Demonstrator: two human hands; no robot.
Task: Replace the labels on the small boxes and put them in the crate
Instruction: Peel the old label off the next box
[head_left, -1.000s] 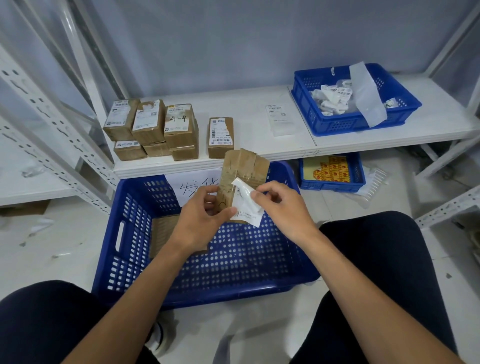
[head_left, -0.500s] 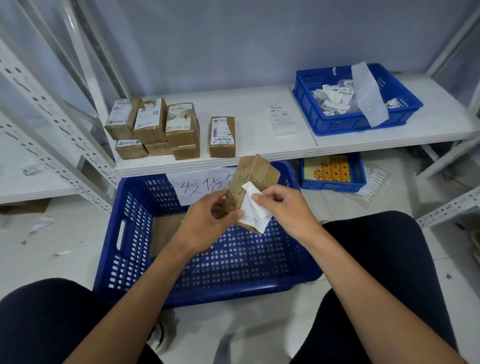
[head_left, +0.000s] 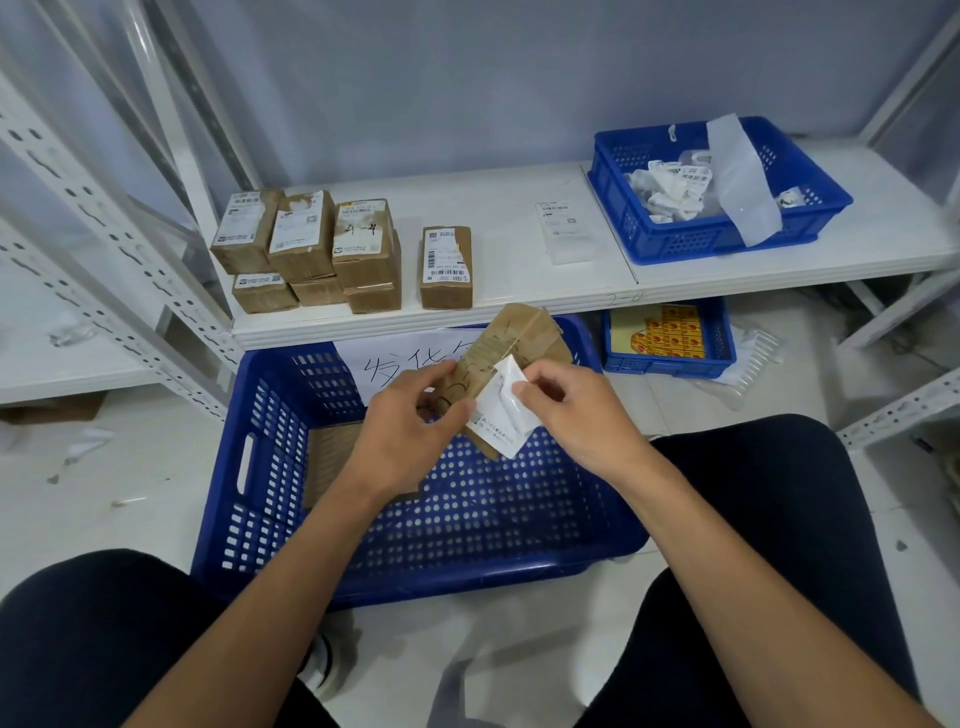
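My left hand (head_left: 410, 431) grips a small brown cardboard box (head_left: 511, 345) above the big blue crate (head_left: 270, 467). A white label (head_left: 501, 415) hangs half peeled from the box's lower face, and my right hand (head_left: 571, 415) pinches its upper edge. A flat piece of brown cardboard (head_left: 332, 457) lies on the crate's floor. Several labelled small boxes (head_left: 306, 249) are stacked on the white shelf (head_left: 509, 270), with a single box (head_left: 447, 265) standing apart to their right.
A blue basket (head_left: 717, 234) with peeled labels and a backing strip sits on the shelf at the right. A loose label sheet (head_left: 563, 231) lies beside it. Under the shelf is a smaller blue bin (head_left: 670, 364) with yellow stickers. White rack posts (head_left: 104, 260) stand at left.
The label has peeled further off the box, which has tilted and dropped slightly. My right hand pulled the label down and to the right.
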